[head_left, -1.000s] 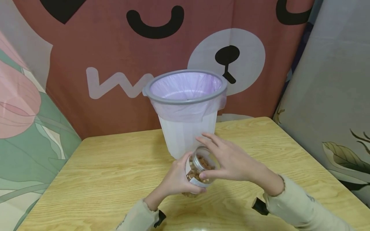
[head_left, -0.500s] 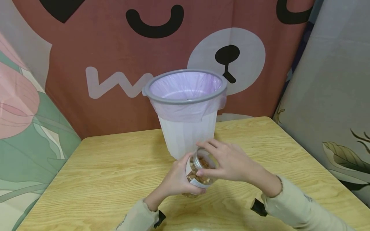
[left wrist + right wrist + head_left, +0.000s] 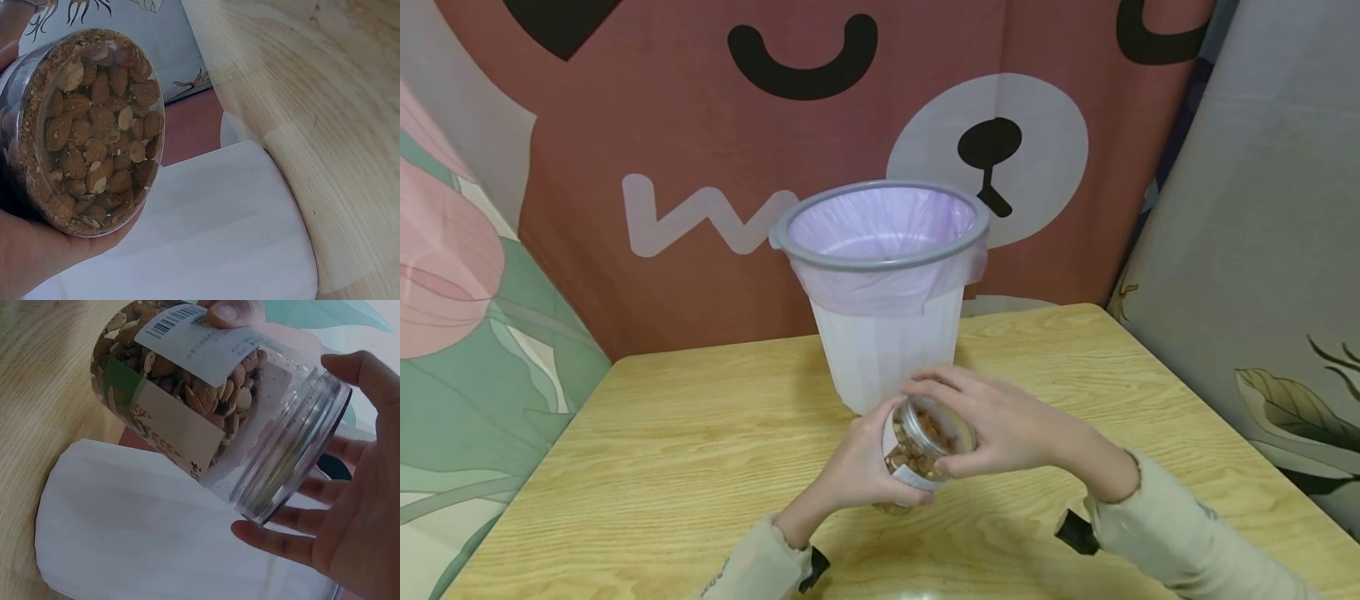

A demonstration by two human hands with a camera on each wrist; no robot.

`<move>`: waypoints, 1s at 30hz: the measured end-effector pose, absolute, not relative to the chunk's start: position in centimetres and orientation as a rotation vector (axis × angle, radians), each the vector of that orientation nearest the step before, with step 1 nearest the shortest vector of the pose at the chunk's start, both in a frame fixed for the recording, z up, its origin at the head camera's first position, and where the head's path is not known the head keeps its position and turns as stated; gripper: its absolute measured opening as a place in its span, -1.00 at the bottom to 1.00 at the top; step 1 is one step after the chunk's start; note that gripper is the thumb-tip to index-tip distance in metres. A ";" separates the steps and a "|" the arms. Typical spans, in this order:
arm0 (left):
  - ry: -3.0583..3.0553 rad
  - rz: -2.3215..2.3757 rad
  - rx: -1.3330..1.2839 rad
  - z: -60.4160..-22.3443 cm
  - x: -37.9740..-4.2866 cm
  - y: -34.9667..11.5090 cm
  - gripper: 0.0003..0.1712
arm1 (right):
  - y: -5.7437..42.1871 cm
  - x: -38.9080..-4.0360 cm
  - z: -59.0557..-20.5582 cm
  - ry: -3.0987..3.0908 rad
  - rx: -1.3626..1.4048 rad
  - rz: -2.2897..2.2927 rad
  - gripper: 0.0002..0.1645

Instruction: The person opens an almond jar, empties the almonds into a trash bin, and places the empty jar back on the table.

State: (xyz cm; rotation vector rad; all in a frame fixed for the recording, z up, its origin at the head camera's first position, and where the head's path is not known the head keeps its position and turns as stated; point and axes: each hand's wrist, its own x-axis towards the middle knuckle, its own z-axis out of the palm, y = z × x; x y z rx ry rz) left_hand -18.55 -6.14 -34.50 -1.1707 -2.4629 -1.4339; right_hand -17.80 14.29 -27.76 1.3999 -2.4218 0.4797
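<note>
A clear plastic jar [image 3: 917, 450] of almonds, tilted, is held above the table in my left hand [image 3: 868, 467], whose fingers and thumb wrap round its body. In the left wrist view the almonds [image 3: 100, 137] show through the jar's base. A barcode label [image 3: 194, 344] lies along its side in the right wrist view, with the left thumb on it. My right hand [image 3: 1000, 421] holds the clear lid [image 3: 300, 447] at the jar's mouth, thumb on one edge and fingers round the other. The lid looks seated on the jar.
Behind the hands stands a white bin [image 3: 887, 350] with a grey rim and a purple liner [image 3: 880, 221] folded over it. The wood-grain table [image 3: 700, 442] is bordered by printed cloths [image 3: 700, 117] at the back and sides.
My right hand has turned about the lid: its fingers have come down closer to the rim and its thumb has shifted right. The left hand and jar have hardly moved.
</note>
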 end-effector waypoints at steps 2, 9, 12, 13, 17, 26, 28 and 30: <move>-2.461 -1.431 -1.172 -34.5 -18.5 -6.1 0.04 | 14.5 -18.0 -27.8 -2.405 1.473 0.541 -0.17; -2.456 -1.451 -1.174 -34.4 -18.4 -6.1 0.07 | 14.6 -18.3 -27.8 -2.350 1.633 0.636 -0.06; -2.466 -1.452 -1.167 -34.4 -18.4 -6.1 0.05 | 14.6 -18.3 -27.7 -2.333 1.657 0.649 -0.04; -2.470 -1.449 -1.165 -34.4 -18.4 -6.1 0.04 | 14.7 -18.3 -27.7 -2.342 1.656 0.656 -0.04; -2.477 -1.423 -1.162 -34.3 -18.5 -6.1 0.05 | 14.8 -18.0 -27.6 -2.430 1.592 0.685 0.02; -2.490 -1.425 -1.176 -34.2 -18.4 -6.0 -0.01 | 14.3 -17.2 -27.0 -2.685 1.150 0.464 0.09; -2.499 -1.422 -1.174 -34.2 -18.4 -6.0 -0.02 | 14.1 -17.1 -27.0 -2.712 1.120 0.419 0.08; -2.507 -1.420 -1.170 -34.2 -18.3 -6.0 -0.02 | 14.1 -17.1 -27.0 -2.714 1.118 0.391 0.05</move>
